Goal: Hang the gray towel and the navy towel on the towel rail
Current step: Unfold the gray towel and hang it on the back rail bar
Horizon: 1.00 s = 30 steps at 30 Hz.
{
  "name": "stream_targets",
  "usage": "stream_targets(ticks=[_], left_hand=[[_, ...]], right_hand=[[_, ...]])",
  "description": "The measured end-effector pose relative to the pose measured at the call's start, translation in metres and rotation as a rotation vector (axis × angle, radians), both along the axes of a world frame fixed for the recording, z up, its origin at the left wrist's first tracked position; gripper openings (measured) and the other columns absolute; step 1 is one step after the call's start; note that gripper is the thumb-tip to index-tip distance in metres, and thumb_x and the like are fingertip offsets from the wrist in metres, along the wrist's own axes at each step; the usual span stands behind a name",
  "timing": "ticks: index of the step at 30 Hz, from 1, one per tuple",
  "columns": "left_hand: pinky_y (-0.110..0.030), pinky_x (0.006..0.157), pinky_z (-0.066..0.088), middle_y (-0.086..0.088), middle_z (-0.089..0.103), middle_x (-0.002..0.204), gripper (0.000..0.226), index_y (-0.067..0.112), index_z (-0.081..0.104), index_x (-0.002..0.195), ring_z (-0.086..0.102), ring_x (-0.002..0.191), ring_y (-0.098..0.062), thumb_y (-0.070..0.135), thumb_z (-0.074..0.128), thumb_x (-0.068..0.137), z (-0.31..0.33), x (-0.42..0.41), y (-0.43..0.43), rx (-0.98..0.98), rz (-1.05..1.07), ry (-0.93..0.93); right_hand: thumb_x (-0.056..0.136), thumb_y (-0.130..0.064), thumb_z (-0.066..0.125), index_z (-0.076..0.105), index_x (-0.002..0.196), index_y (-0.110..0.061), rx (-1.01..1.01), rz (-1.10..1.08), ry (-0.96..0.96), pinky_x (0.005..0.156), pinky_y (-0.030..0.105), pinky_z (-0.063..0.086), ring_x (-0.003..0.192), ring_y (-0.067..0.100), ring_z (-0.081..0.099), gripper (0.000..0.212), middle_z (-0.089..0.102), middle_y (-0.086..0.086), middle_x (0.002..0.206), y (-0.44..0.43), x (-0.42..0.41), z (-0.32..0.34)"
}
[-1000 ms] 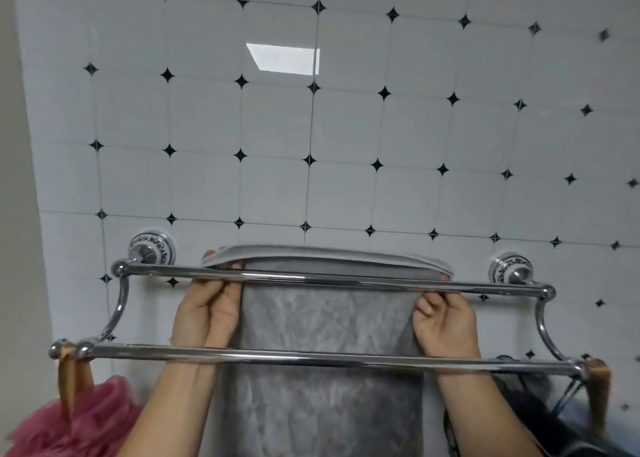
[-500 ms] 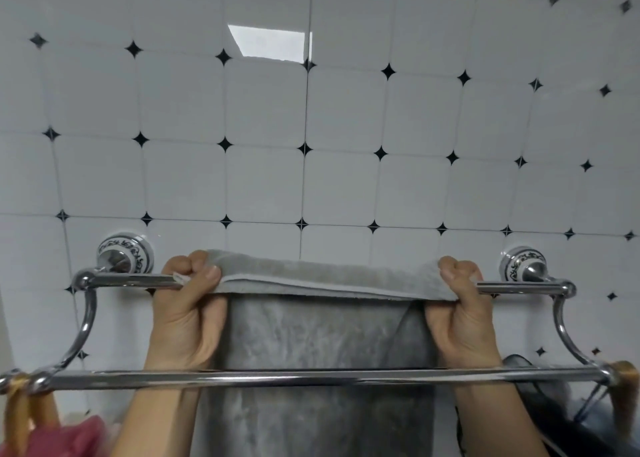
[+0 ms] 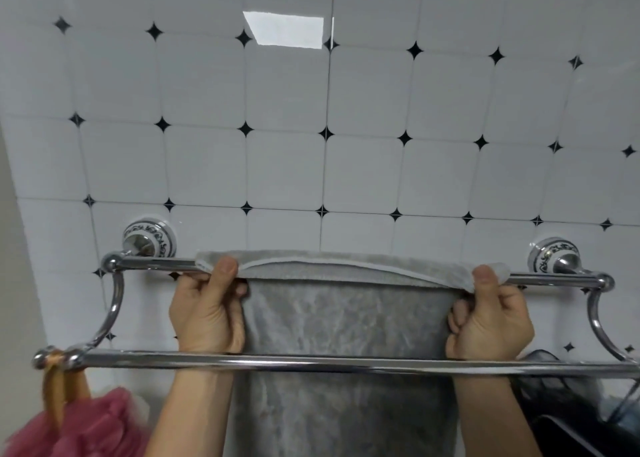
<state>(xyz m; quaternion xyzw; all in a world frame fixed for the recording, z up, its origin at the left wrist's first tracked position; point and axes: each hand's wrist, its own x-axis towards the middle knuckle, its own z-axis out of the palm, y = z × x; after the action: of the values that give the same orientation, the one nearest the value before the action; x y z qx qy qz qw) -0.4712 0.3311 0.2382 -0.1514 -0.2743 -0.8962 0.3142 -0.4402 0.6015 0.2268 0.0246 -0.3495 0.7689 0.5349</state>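
Gray towel (image 3: 346,321): draped over the rear bar of the chrome towel rail (image 3: 311,363), hanging down behind the front bar at 6 o'clock of the frame centre. A folded top edge lies along the rear bar.

Left hand (image 3: 207,314): fingers closed, thumb pinching the towel's upper left corner against the rear bar. Right hand (image 3: 491,321): fingers closed, thumb pinching the upper right corner. Both forearms pass behind the front bar, which crosses in front of the wrists and the towel.

Surroundings: a pink mesh sponge (image 3: 79,425) hangs on a tan cord from the rail's left end, at 8 o'clock. A dark item (image 3: 568,408), blurred, sits below the rail's right end, at 4 o'clock. Two patterned ceramic mounts (image 3: 149,236) fix the rail to the wall.

Room: white tiled wall (image 3: 363,172) with small black diamond insets; a bright rectangular reflection at 12 o'clock. The navy towel cannot be identified.
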Motion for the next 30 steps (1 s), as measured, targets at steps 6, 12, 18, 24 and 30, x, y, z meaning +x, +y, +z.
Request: stream_targets(ticks=[6, 12, 18, 24, 30], left_hand=[[-0.016, 0.033, 0.037, 0.002, 0.053, 0.039, 0.021, 0.016, 0.066, 0.049, 0.044, 0.029, -0.009, 0.021, 0.076, 0.066, -0.004, 0.005, -0.005, -0.092, 0.043, -0.064], [-0.018, 0.036, 0.04, 0.0, 0.055, 0.04, 0.026, 0.017, 0.064, 0.046, 0.047, 0.031, -0.01, 0.02, 0.075, 0.069, -0.005, 0.006, -0.008, -0.118, 0.031, -0.002], [-0.011, 0.039, 0.041, 0.009, 0.059, 0.051, 0.028, 0.02, 0.066, 0.056, 0.048, 0.037, -0.001, 0.003, 0.061, 0.078, -0.006, 0.006, -0.008, -0.031, -0.109, 0.058], [-0.011, 0.04, 0.037, 0.012, 0.057, 0.053, 0.042, 0.022, 0.063, 0.062, 0.045, 0.038, 0.001, -0.002, 0.049, 0.093, -0.034, 0.012, -0.007, -0.089, -0.198, -0.015], [-0.011, 0.041, 0.038, 0.011, 0.05, 0.051, 0.045, 0.022, 0.048, 0.057, 0.045, 0.042, 0.0, -0.007, 0.049, 0.092, -0.073, 0.028, -0.015, -0.102, -0.131, -0.156]], right_hand=[[0.076, -0.05, 0.07, 0.051, 0.046, -0.017, 0.084, 0.019, -0.094, 0.033, 0.013, 0.024, 0.025, 0.011, 0.027, 0.048, 0.041, -0.004, 0.033, -0.007, 0.005, 0.0], [0.085, -0.042, 0.068, 0.052, 0.053, -0.019, 0.068, 0.116, -0.078, 0.034, 0.01, 0.023, 0.027, 0.007, 0.028, 0.042, 0.041, -0.007, 0.037, -0.009, 0.006, -0.002], [0.073, -0.053, 0.073, 0.057, 0.059, -0.024, 0.086, 0.208, -0.136, 0.034, 0.009, 0.025, 0.026, 0.006, 0.029, 0.036, 0.042, -0.007, 0.039, -0.009, 0.013, -0.006], [0.091, -0.021, 0.063, 0.059, 0.059, -0.022, 0.016, 0.272, -0.171, 0.033, 0.012, 0.031, 0.034, 0.001, 0.038, 0.031, 0.049, -0.012, 0.046, -0.007, 0.02, -0.026], [0.095, -0.011, 0.055, 0.052, 0.061, -0.02, 0.069, 0.242, -0.274, 0.031, 0.012, 0.02, 0.025, 0.006, 0.029, 0.036, 0.039, -0.008, 0.036, -0.005, 0.031, -0.066]])
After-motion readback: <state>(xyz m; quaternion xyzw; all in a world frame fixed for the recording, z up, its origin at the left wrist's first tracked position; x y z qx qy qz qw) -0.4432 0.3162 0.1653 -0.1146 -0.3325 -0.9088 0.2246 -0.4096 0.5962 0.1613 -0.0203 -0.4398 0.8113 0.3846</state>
